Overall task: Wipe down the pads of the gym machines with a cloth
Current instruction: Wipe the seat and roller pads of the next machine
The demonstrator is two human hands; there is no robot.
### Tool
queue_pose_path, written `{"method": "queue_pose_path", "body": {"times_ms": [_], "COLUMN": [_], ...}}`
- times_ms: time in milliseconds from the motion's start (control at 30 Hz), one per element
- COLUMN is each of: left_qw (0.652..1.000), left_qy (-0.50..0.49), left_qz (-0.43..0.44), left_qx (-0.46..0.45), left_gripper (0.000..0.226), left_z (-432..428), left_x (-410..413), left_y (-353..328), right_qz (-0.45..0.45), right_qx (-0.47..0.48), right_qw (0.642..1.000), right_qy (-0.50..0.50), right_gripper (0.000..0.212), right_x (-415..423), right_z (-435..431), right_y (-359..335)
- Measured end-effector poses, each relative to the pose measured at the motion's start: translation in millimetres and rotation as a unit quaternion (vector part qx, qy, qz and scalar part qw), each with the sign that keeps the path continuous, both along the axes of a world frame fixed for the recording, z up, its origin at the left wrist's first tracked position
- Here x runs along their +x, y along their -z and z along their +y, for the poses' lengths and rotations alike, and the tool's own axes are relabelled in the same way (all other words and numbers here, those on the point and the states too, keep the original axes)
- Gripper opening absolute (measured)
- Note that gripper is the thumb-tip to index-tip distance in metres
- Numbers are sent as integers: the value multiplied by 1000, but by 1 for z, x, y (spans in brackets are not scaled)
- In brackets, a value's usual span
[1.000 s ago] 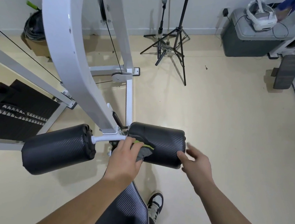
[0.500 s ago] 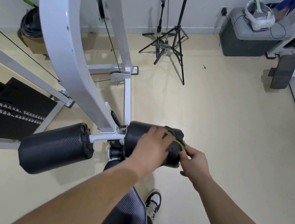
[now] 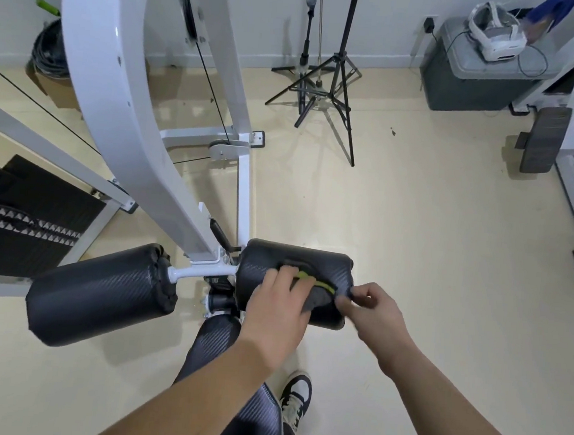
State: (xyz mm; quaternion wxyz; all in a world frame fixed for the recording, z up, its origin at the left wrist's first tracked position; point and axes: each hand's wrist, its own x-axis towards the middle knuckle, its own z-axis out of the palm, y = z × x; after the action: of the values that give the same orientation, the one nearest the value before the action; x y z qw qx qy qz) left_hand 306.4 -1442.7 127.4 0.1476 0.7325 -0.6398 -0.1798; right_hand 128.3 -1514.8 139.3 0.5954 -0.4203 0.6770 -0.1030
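Note:
The right black roller pad (image 3: 333,264) sticks out from the white machine's axle, level with its twin, the left roller pad (image 3: 101,292). My left hand (image 3: 279,314) lies on the near top of the right pad and grips a grey cloth (image 3: 318,298) with a yellow-green edge, pressing it against the pad. My right hand (image 3: 372,311) is at the pad's right end, its fingers pinched on the cloth's right edge. Most of the cloth is hidden under my hands. A black seat pad (image 3: 252,420) runs below my arms.
The curved white machine frame (image 3: 131,129) rises to the left of the pads, with a cable and a black floor mat (image 3: 27,227) beside it. Tripod stands (image 3: 336,90), a grey box (image 3: 471,84) with a headset, and another machine's pad (image 3: 542,141) stand further back. My shoe (image 3: 295,400) is on the floor.
My left hand slid the cloth from the right pad's left end toward its right end, then back to the middle. My right hand closed in and pinched shut at the pad's right end.

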Motion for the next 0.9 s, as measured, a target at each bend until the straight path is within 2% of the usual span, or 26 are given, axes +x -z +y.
{"method": "queue_pose_path", "body": {"times_ms": [67,133,200,333,367,433,567,633,667,733,800,833,900], "left_qw": [1000,997,997,994,992,995,998,995,996,999,991,987,988], "left_qy": [29,74,72,-110,-127,-92,53,98,92,-6,-120,-144,-133], "left_qz": [2,-12,-26,-11,-11,-10,-1,4,-7,-16,-18,-26,-38], "left_qx": [0,2,1,9,19,30,17,-5,-4,33,65,67,64], "left_gripper": [50,54,55,36,34,36,40,42,42,41,36,33,29], "left_z": [11,18,15,-25,-36,-52,-43,-43,-44,-50,-52,-50,-41], "left_x": [5,14,36,65,56,24,-34,-20,-4,37,71,75,65], "left_y": [5,6,4,0,-2,-6,-11,-12,-11,-6,-3,-4,-9], "right_qz": [-4,13,17,7,12,23,10,4,-3,-1,-11,-12,-13], "right_qx": [16,7,-8,-27,-34,-39,-23,-22,-22,-26,-23,-23,-12], "right_qw": [999,1000,1000,1000,999,999,1000,1000,1000,1000,999,999,999], "right_qy": [34,15,-11,-14,-15,-23,-3,4,3,8,19,24,31], "right_gripper": [30,31,34,51,52,48,11,14,25,50,55,56,59], "right_x": [8,13,16,11,11,10,3,-1,-1,-1,1,1,1], "right_z": [-9,-6,3,16,16,17,24,27,27,27,27,29,32], "right_y": [-8,-6,-4,4,5,9,14,16,15,9,10,10,10]}}
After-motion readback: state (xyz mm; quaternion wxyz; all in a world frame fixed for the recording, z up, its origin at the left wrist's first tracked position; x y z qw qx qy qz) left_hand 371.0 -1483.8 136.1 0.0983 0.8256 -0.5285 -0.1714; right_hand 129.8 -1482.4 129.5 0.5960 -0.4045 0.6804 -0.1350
